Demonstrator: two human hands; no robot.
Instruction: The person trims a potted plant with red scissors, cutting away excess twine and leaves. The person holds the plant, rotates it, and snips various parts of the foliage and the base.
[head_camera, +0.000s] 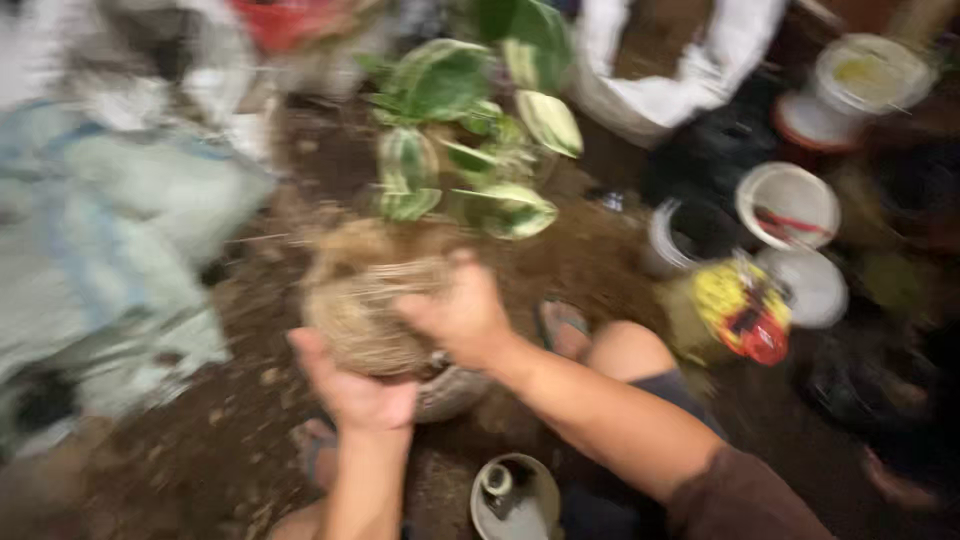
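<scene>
The round, fibre-wrapped brown root ball (365, 305) of the variegated green-and-cream plant (470, 130) sits clasped between our hands: left hand (355, 385) cupping at six o'clock, right hand (460, 315) pressing at three.

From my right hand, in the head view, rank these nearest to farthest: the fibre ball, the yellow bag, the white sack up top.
From the right hand:
1. Fibre ball, under its palm, also cupped by the left hand.
2. Yellow bag, off to the right.
3. White sack, top, right of centre.

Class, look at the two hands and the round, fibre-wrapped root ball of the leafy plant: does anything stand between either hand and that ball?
Nothing visible does. The left hand cups the round, fibre-wrapped root ball from below, and the right hand presses against its side, both touching it directly. The picture is blurred, so fine details cannot be told.
</scene>
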